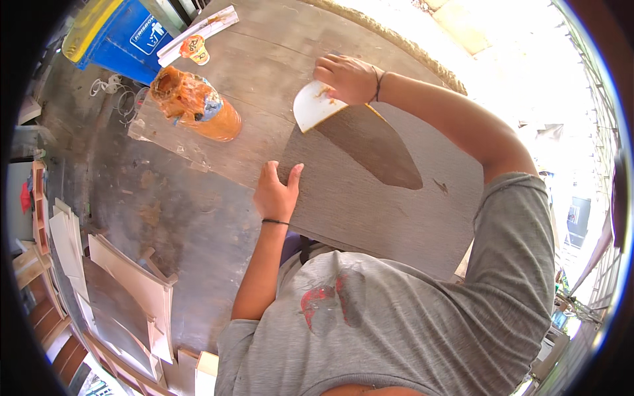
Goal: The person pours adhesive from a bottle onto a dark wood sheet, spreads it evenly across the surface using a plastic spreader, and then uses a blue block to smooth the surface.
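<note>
A white, rounded spreader (312, 107) is held in my right hand (347, 76), fingers closed over its top. Its straight edge touches a grey-brown, finely ribbed sheet (370, 221) on the table in front of me. From that edge, a smooth, darker wet-looking patch (383, 155) stretches across the sheet toward the near right. My left hand (277, 195) rests at the sheet's left edge, thumb and fingers apart. To the left stands an orange-brown plastic bottle (221, 122) with a cut-open, smeared top; behind it is a small printed cup (195, 51).
The wooden table (254, 72) also bears a long white strip (208, 30) at the back left. Beyond its left edge are a blue bin (122, 43) with a yellow rim and a tangle of white cable (109, 86). Boards (132, 284) lean at the lower left.
</note>
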A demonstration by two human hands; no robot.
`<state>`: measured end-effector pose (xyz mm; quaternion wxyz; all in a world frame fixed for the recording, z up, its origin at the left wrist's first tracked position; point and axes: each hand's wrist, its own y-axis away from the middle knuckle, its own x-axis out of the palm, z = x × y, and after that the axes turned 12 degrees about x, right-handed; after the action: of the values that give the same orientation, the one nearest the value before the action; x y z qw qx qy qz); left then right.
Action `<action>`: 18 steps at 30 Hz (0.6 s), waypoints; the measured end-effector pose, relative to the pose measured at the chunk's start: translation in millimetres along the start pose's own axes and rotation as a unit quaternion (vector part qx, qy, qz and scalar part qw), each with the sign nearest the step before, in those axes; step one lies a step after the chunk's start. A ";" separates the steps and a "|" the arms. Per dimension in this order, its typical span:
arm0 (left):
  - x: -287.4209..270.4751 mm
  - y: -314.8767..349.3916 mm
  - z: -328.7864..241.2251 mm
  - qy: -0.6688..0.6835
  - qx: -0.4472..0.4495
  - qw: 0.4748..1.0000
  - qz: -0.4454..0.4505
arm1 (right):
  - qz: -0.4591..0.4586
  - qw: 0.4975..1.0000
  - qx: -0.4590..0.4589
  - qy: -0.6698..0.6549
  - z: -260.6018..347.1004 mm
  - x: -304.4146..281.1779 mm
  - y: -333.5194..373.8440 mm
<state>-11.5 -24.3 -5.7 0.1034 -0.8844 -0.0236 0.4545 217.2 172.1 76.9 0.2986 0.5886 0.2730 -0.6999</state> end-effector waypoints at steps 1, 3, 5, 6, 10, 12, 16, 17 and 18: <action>-0.7 -1.3 -1.7 0.001 0.008 1.000 0.003 | -0.015 1.000 0.010 0.001 -3.5 3.0 -8.8; 0.3 -3.9 2.2 0.014 -0.003 1.000 0.013 | -0.045 0.999 0.029 0.003 -8.0 9.4 -30.3; 1.6 -3.1 1.3 0.025 -0.011 1.000 0.014 | -0.069 0.995 0.069 -0.004 -9.9 6.0 -60.6; 1.5 -2.0 1.7 0.025 -0.017 0.999 0.016 | -0.079 0.993 0.085 -0.006 -10.0 0.2 -70.1; 1.9 -7.5 6.0 0.041 -0.024 0.998 0.028 | -0.129 0.970 0.179 -0.102 14.8 -62.3 -46.0; 3.8 -8.4 4.3 0.051 -0.029 0.998 0.039 | -0.077 0.978 0.161 -0.107 19.5 -73.7 2.6; -0.8 -7.2 4.4 0.056 -0.053 0.995 0.057 | 0.207 0.963 0.171 0.017 41.7 -47.6 114.2; 0.4 -8.2 2.6 0.062 -0.053 0.995 0.063 | 0.251 0.948 0.197 0.006 48.1 -36.5 140.6; -0.8 -7.5 1.1 0.055 -0.053 0.995 0.064 | 0.229 0.953 0.197 -0.034 51.5 -34.6 157.8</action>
<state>-12.4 -16.9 -4.2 0.0287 -0.9121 0.0145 0.4088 304.3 31.5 114.4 0.3380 0.6587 -0.0230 -0.6718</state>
